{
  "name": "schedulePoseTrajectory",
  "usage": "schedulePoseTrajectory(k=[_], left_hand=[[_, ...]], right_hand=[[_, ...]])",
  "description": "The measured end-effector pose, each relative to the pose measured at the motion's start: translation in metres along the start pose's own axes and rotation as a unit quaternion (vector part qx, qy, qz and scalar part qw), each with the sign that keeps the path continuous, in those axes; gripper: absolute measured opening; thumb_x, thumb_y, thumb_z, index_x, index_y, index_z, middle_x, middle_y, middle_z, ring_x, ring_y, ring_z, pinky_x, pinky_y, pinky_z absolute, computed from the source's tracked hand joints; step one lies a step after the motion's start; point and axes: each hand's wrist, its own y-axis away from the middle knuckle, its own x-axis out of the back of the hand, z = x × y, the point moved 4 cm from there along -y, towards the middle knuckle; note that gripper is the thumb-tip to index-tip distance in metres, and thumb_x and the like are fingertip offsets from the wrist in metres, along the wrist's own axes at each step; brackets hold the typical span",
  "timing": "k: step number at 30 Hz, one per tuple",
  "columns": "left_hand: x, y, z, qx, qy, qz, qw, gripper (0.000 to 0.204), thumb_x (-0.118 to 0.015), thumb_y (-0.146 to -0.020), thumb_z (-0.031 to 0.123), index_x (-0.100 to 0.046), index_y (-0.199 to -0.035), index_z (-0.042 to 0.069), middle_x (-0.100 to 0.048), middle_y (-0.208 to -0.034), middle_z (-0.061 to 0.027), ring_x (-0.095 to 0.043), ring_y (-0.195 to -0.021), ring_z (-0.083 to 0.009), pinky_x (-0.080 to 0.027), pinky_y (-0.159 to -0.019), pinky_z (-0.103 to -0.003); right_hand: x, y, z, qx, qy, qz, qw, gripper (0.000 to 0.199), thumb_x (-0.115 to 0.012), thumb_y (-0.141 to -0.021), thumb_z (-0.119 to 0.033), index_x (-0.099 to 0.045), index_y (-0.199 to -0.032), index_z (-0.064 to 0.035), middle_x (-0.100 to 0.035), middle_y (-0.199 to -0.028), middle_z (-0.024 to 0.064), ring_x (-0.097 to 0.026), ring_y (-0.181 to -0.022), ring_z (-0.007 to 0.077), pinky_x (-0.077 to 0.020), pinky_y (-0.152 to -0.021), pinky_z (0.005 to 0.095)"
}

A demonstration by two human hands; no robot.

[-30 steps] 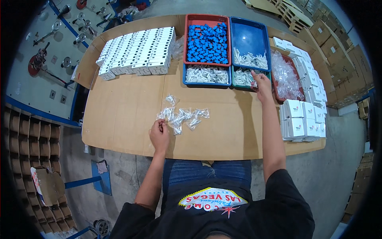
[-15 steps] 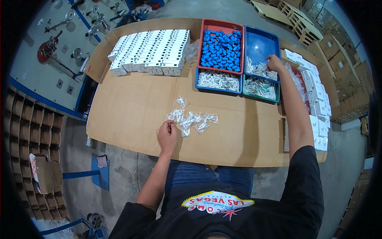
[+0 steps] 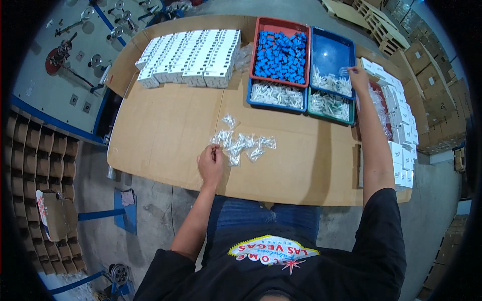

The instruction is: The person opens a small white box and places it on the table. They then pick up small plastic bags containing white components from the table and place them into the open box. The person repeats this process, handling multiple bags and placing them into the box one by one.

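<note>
My right hand (image 3: pixel 358 80) is at the right edge of the upper blue tray (image 3: pixel 329 49), fingers pinched on a small clear plastic bag (image 3: pixel 344 71). Small white parts (image 3: pixel 331 83) lie heaped in the near end of that tray. My left hand (image 3: pixel 210 164) rests low over the cardboard tabletop (image 3: pixel 165 125) with its fingers curled together; whether anything is between them is hidden. Just beyond it is a loose group of small clear packets (image 3: pixel 241 145) with white and grey pieces inside.
A red tray (image 3: pixel 256 30) of blue plugs sits above another blue tray (image 3: pixel 276 105) of white parts. Beside that stands a green tray (image 3: pixel 331 118). White boxes (image 3: pixel 191 55) stand in rows at the back left; more white boxes (image 3: pixel 401 120) are stacked along the right.
My right hand has come up and slightly right from the white parts, and a clear bag now shows at its fingertips. My left hand stays beside the packets, its fingers still curled.
</note>
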Motion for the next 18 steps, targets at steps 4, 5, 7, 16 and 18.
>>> schedulePoseTrajectory(k=[4, 5, 7, 16, 18], left_hand=[[-0.001, -0.001, -0.007, -0.006, 0.001, 0.006, 1.000, 0.014, -0.064, -0.093, 0.015, -0.071, -0.104, 0.009, -0.073, -0.090, -0.0056, -0.066, -0.079, -0.0221, -0.043, -0.082, -0.036], [-0.010, -0.004, -0.003, -0.016, 0.012, -0.003, 1.000, 0.014, -0.064, -0.093, 0.015, -0.071, -0.104, 0.009, -0.073, -0.090, -0.0057, -0.067, -0.079, -0.0222, -0.043, -0.082, -0.036], [-0.003, -0.002, -0.002, 0.005, 0.013, -0.003, 1.000, 0.014, -0.064, -0.093, 0.015, -0.071, -0.103, 0.009, -0.073, -0.090, -0.0054, -0.067, -0.080, -0.0216, -0.043, -0.083, -0.036], [-0.001, -0.001, -0.001, -0.035, -0.018, 0.026, 0.999, 0.014, -0.066, -0.093, 0.013, -0.072, -0.103, 0.006, -0.072, -0.083, -0.0046, -0.062, -0.069, -0.0164, -0.047, -0.071, -0.032], [0.000, 0.001, -0.006, 0.002, -0.009, 0.014, 1.000, 0.014, -0.065, -0.093, 0.015, -0.072, -0.103, 0.009, -0.073, -0.088, -0.0042, -0.067, -0.078, -0.0210, -0.044, -0.084, -0.036]], right_hand=[[0.002, 0.023, 0.073, -0.304, -0.248, -0.088, 0.916, 0.018, -0.075, -0.087, -0.026, -0.067, -0.083, -0.0111, -0.056, -0.065, -0.0005, -0.046, -0.049, 0.0108, -0.0364, -0.045, 0.0285], [0.022, 0.017, 0.118, -0.331, -0.258, -0.101, 0.902, 0.014, -0.073, -0.089, -0.023, -0.067, -0.089, -0.0102, -0.058, -0.068, 0.0000, -0.046, -0.052, 0.0111, -0.0368, -0.045, 0.0273], [0.036, 0.026, 0.121, -0.363, -0.298, -0.075, 0.880, 0.025, -0.072, -0.090, -0.019, -0.067, -0.113, -0.0085, -0.065, -0.084, 0.0054, -0.062, -0.062, 0.0152, -0.0473, -0.051, 0.0280], [0.019, 0.158, 0.022, -0.150, -0.298, -0.123, 0.935, 0.024, -0.065, -0.095, -0.017, -0.067, -0.117, -0.0066, -0.073, -0.100, 0.0058, -0.069, -0.069, 0.0141, -0.0494, -0.054, 0.0271], [-0.005, 0.230, -0.063, -0.164, -0.300, -0.272, 0.899, 0.015, -0.061, -0.095, -0.013, -0.071, -0.106, -0.0074, -0.073, -0.094, 0.0019, -0.063, -0.068, 0.0108, -0.0470, -0.055, 0.0269]])
